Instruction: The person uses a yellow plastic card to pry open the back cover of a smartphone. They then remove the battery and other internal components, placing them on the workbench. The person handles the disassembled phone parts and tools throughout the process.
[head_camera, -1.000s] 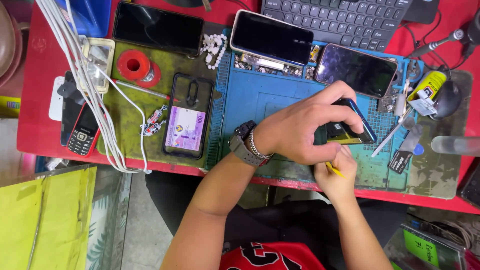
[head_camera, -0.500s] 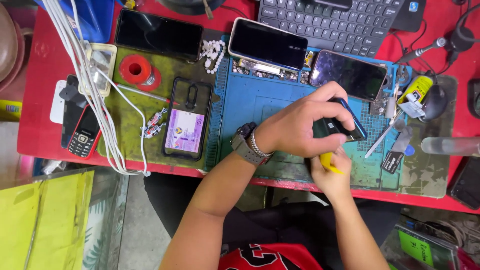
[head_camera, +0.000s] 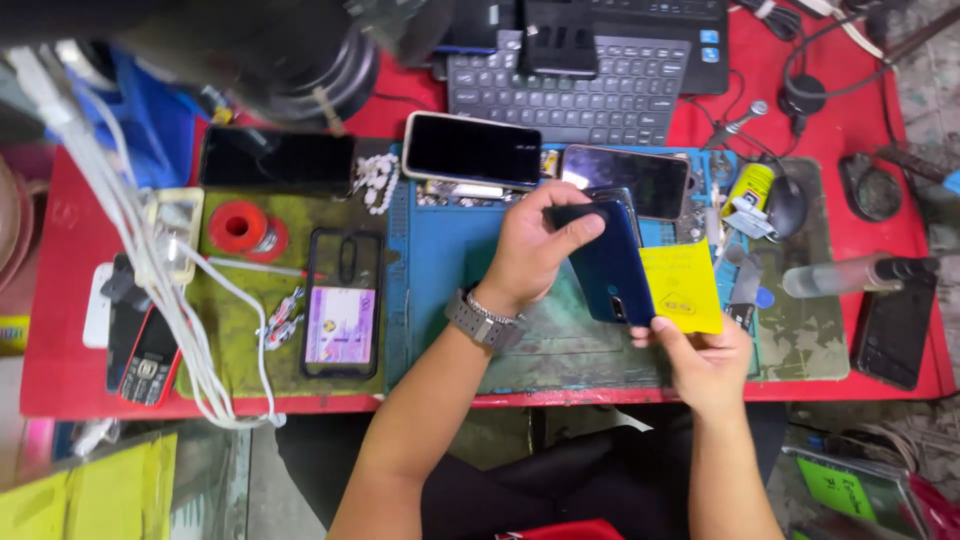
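My left hand (head_camera: 535, 245), with a grey watch on its wrist, grips the top end of a dark blue phone (head_camera: 612, 268) that is lifted off the blue work mat (head_camera: 440, 300) with its back facing me. My right hand (head_camera: 705, 362) is at the phone's lower end, its fingertips touching the bottom edge. It pinches a thin yellow plastic card (head_camera: 682, 285), which lies against the phone's right side. Both hands are over the middle of the red bench.
Two black-screened phones (head_camera: 470, 150) (head_camera: 630, 180) lie behind the mat, with a keyboard (head_camera: 600, 95) further back. At the left are a clear phone case holding a banknote (head_camera: 340, 305), a red tape roll (head_camera: 240, 228) and white cables (head_camera: 150, 270). A clear bottle (head_camera: 850, 275) and a black phone (head_camera: 895, 320) lie right.
The phone was pressed flat on the mat under my left hand. Now it is raised and turned back-up between both hands, and the yellow card shows beside it.
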